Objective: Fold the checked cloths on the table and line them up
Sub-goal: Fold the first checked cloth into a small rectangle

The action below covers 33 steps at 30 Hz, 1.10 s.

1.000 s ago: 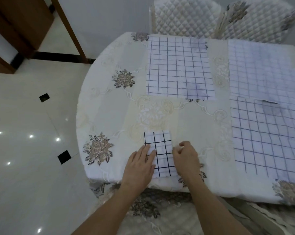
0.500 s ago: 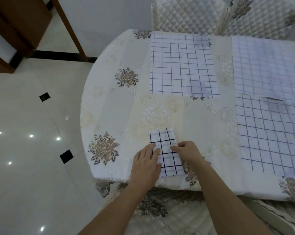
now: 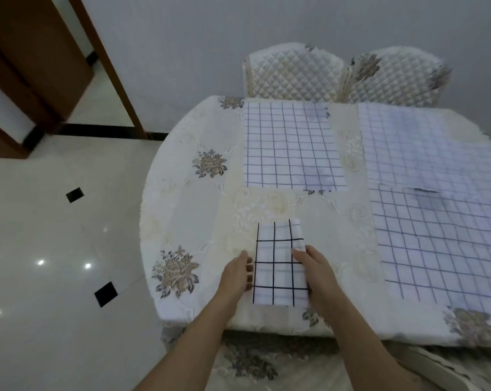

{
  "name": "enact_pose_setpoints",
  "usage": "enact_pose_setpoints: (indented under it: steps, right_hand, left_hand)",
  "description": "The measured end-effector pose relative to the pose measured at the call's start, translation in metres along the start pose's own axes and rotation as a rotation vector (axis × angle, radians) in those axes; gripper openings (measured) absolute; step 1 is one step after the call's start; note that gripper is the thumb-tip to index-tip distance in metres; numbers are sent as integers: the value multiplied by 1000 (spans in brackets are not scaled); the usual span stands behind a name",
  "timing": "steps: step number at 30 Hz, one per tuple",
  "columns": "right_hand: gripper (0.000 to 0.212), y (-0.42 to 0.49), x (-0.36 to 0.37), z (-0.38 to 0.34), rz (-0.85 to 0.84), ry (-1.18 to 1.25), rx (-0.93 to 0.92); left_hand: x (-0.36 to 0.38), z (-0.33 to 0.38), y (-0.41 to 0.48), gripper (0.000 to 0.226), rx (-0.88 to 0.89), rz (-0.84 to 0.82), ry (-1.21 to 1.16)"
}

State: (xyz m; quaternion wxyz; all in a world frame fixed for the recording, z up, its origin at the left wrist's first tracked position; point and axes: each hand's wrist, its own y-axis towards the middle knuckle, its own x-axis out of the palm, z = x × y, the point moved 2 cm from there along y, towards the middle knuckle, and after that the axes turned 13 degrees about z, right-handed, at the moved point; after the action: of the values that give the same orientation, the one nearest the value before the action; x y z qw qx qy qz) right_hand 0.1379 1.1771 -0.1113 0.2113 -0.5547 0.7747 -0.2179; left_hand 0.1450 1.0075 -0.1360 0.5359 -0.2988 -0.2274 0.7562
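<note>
**Desk:** What lies between the hands?

**Photographer:** A folded checked cloth [image 3: 278, 266], white with dark lines. It rests flat near the front edge of a table [image 3: 182, 210] covered in a floral tablecloth, with its long side running away from the person.

**Desk:** And how are the hands placed?

**Photographer:** The left hand [image 3: 235, 273] stands on its edge just beside the cloth's left side. Its fingers are close together and lightly bent, with the tips touching that side. The right hand [image 3: 319, 270] lies palm down over the cloth's right side. Its fingers are stretched out together, and the fingertips [image 3: 295, 253] rest on the fabric. The fingers of both hands are relaxed, and the hands bracket the cloth from opposite sides.

**Desk:** What is ahead of the hands?

**Photographer:** Straight beyond the fingertips, well apart from the folded piece, an unfolded checked cloth [image 3: 292, 145] lies spread flat. To the right of the right hand, two more are spread and meet along one edge. The bolder-lined cloth [image 3: 441, 244] is the nearer one and the paler cloth [image 3: 425, 142] is farther off. I cannot tell which of the two lies on top.

**Desk:** And around the table?

**Photographer:** Two quilted chairs [image 3: 292, 74] stand at the far side of the table. Left of the left hand there is a glossy tiled floor [image 3: 55, 249] with small black insets. A brown door frame [image 3: 111, 66] stands farther back on that side.
</note>
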Motion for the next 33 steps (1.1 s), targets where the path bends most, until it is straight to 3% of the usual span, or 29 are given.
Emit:
enact_pose_setpoints:
  steps: [4,7,13,21,23,27,33]
  right_hand:
    - [19,-25,-3,-16,30,62,-2]
    - [18,-42,-5,-23,47,28,-41]
    - [20,-63,-8,-24,100,-43,-114]
    - [39,-77,-7,-1,175,-131,-126]
    - [46,-79,-2,1,171,-208,-232]
    - [38,-93,12,3,118,-347,-483]
    - [38,-120,43,25,-57,-490,-701]
  left_hand:
    - [-2,19,-28,58,5,-89,-47]
    - [-2,25,-42,52,118,-113,-79]
    - [-4,20,-56,39,364,-30,-35]
    - [-19,1,-71,42,566,136,32]
    - [-27,-2,-80,41,573,191,47]
    - [-42,-14,-97,40,561,355,61]
    - [-86,-45,-131,39,493,622,44]
